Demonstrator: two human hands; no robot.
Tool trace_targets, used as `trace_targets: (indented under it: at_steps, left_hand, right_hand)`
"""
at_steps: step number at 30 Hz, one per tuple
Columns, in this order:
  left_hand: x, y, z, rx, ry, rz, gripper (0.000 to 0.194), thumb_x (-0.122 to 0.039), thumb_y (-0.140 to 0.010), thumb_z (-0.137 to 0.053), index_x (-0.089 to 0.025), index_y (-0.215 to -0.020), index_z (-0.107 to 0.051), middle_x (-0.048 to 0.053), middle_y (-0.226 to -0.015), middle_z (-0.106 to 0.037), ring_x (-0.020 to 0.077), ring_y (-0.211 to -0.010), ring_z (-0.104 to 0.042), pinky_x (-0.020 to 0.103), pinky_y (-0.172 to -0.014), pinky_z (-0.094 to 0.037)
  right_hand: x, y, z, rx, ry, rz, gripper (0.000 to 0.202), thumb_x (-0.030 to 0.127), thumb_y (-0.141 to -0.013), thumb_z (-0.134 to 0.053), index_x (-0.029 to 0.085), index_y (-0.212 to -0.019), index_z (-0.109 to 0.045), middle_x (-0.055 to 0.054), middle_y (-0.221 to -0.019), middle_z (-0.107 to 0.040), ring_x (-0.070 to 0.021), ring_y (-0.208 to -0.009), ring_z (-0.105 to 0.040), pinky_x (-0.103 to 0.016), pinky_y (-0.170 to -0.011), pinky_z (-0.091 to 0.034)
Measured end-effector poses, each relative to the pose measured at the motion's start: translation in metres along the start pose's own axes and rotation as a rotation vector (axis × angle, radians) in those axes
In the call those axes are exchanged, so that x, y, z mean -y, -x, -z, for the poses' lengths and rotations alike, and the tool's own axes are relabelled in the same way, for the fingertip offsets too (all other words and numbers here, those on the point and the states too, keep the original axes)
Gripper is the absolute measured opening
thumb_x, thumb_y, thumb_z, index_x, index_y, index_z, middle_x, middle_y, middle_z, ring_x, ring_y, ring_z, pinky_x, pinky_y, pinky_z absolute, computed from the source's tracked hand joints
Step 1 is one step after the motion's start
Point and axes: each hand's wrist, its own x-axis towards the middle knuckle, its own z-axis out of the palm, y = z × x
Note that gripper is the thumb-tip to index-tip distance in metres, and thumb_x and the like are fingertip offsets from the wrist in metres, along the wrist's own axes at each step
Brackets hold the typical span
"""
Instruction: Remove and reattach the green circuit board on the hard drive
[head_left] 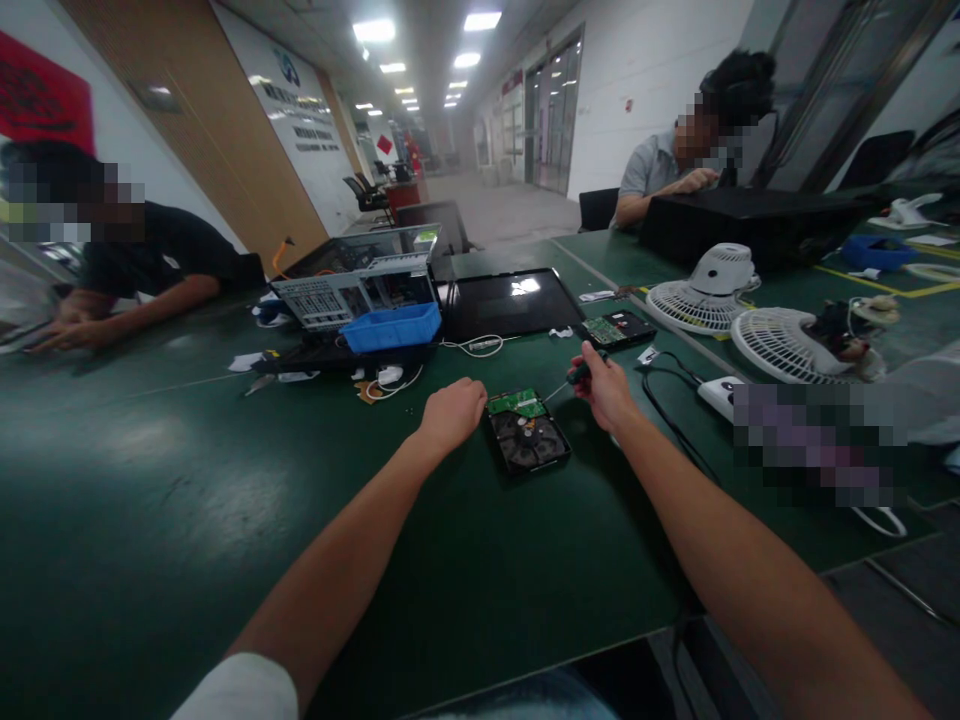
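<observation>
Green work surface (pixel 225 500) spans the room below the ceiling lights, and its near edge runs just in front of you. Your main workpiece, a bare hard disk drive (pixel 529 440), lies flat on it between your hands, set in from that near edge. Its green circuit board (pixel 517 403) occupies the end farther from you.

Your left hand (pixel 452 412) is positioned with fingers curled at the drive's far left corner; whether they pinch the drive or only touch it cannot be determined. Your right hand (pixel 606 392) grips a screwdriver (pixel 579 374) by its dark handle, shaft directed toward the drive's far right corner. Tip contact cannot be confirmed.

Reference positions: a second hard disk drive (pixel 616 328) lies beyond your right hand, beside a black flat panel (pixel 495 308). Left of the panel, a blue tray (pixel 391 328) sits in front of an open computer case (pixel 360 280). To your right are a white power strip (pixel 720 396) and two white fan units (pixel 697 300). One person (pixel 161 250) is seated at the left; another (pixel 649 175) sits behind a black box-shaped unit (pixel 742 220) at the far right.
</observation>
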Motion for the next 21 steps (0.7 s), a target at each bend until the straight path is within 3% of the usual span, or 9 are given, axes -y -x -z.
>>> trace_targets:
  at_steps: [3, 7, 14, 21]
  left_hand:
    - [0.011, 0.001, -0.005, -0.043, 0.125, 0.073, 0.028, -0.034, -0.102, -0.045, -0.022, -0.107, -0.07, 0.009, -0.112, -0.071, 0.0254, -0.106, -0.068, 0.036, -0.091, -0.051]
    - [0.016, 0.001, -0.01, 0.005, 0.196, 0.134, 0.029, -0.036, -0.1, -0.048, -0.02, -0.102, -0.073, 0.009, -0.105, -0.075, 0.0258, -0.102, -0.069, 0.036, -0.09, -0.051]
    - [0.004, -0.009, -0.01, 0.07, 0.239, 0.255, 0.038, -0.046, -0.095, -0.051, -0.019, -0.091, -0.077, 0.013, -0.093, -0.077, 0.0273, -0.095, -0.072, 0.034, -0.083, -0.052]
    - [-0.004, -0.015, -0.005, 0.173, 0.204, 0.296, 0.034, -0.039, -0.09, -0.054, -0.017, -0.086, -0.079, 0.016, -0.093, -0.077, 0.0292, -0.092, -0.073, 0.035, -0.08, -0.054]
  right_hand:
    - [0.0, 0.0, 0.0, 0.001, 0.004, 0.0, 0.042, 0.061, -0.086, -0.073, 0.02, -0.08, -0.065, -0.001, -0.064, -0.069, -0.0097, -0.046, -0.054, -0.02, -0.039, -0.04]
    - [0.0, 0.001, -0.001, -0.001, 0.001, -0.006, 0.042, 0.06, -0.087, -0.072, 0.019, -0.08, -0.065, -0.001, -0.065, -0.068, -0.0093, -0.046, -0.055, -0.02, -0.039, -0.041]
    - [0.0, 0.001, -0.001, -0.008, 0.014, 0.0, 0.042, 0.06, -0.087, -0.072, 0.019, -0.08, -0.066, -0.002, -0.065, -0.069, -0.0096, -0.047, -0.055, -0.02, -0.04, -0.042]
    - [-0.001, 0.0, 0.0, -0.003, 0.017, -0.004, 0.041, 0.059, -0.088, -0.071, 0.019, -0.08, -0.065, -0.001, -0.065, -0.069, -0.0092, -0.046, -0.055, -0.02, -0.039, -0.041]
